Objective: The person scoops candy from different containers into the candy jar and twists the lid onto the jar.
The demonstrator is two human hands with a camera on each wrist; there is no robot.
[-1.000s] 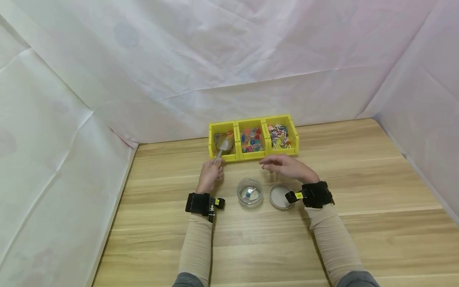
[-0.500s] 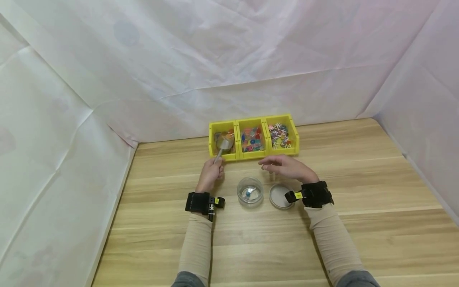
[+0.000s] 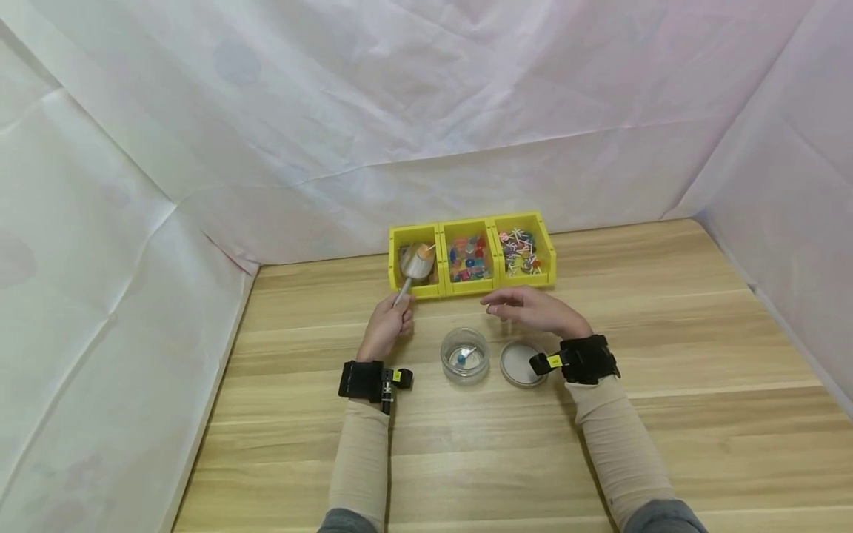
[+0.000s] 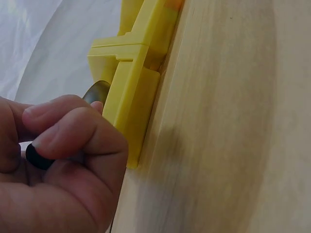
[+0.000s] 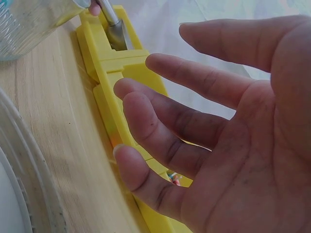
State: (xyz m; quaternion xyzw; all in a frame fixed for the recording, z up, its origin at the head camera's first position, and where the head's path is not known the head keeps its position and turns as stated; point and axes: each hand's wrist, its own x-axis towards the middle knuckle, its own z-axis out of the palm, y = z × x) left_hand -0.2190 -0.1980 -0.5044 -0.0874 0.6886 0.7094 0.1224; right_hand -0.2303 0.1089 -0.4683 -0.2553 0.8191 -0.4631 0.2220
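My left hand (image 3: 386, 326) grips the handle of a metal scoop (image 3: 418, 265), fingers curled round it, as the left wrist view also shows. The scoop's bowl is over the left yellow bin (image 3: 395, 259), and an orange piece with a pale stick (image 3: 427, 252) shows at its mouth. My right hand (image 3: 533, 309) hovers in front of the right bin, its fingers loosely bent and holding nothing. Between my hands stands an uncovered clear jar (image 3: 464, 376) with a blue lollipop (image 3: 462, 358) inside. The round lid (image 3: 518, 365) lies beside it, partly under my right wrist strap.
Next to the left bin, the middle bin (image 3: 493, 255) holds colourful gem-like pieces (image 3: 469, 263). Small lollipops (image 3: 520, 252) fill the right bin (image 3: 548, 259). White cloth (image 3: 466, 178) hangs close behind the bins and at both sides of the wooden table (image 3: 666, 311).
The scoop's bowl has turned slightly, and the orange piece with its stick shows more clearly at its mouth. My left forearm has shifted a little left; my right hand has stayed put.
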